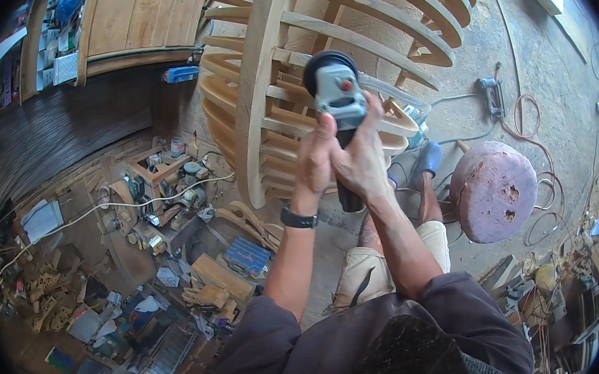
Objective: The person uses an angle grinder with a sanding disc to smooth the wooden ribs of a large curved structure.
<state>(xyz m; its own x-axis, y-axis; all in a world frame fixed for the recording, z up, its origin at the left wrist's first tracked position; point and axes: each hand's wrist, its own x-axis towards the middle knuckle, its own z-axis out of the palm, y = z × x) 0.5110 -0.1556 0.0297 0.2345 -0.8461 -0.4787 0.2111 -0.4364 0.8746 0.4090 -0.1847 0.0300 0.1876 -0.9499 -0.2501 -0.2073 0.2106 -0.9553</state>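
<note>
Both my hands are wrapped round an angle grinder (342, 103) with a grey-blue head, a red button and a dark round disc. My left hand (317, 158) closes on its near left side, a black band on that wrist. On the right, my right hand (363, 159) grips the body and black handle. The disc is over or against a wooden frame (256, 112) built of a thick upright beam and many curved, pale ribs; whether it touches a rib I cannot tell. More ribs (372, 43) curve away to the upper right.
At my right stands a round pinkish stool (495, 193) with a worn top. A nail gun (494, 96) and a looping hose (544, 142) lie on the floor. Tools and wood scraps (169, 178) clutter the left, with a blue case (247, 255) nearby. Wooden cabinets (143, 22) stand beyond.
</note>
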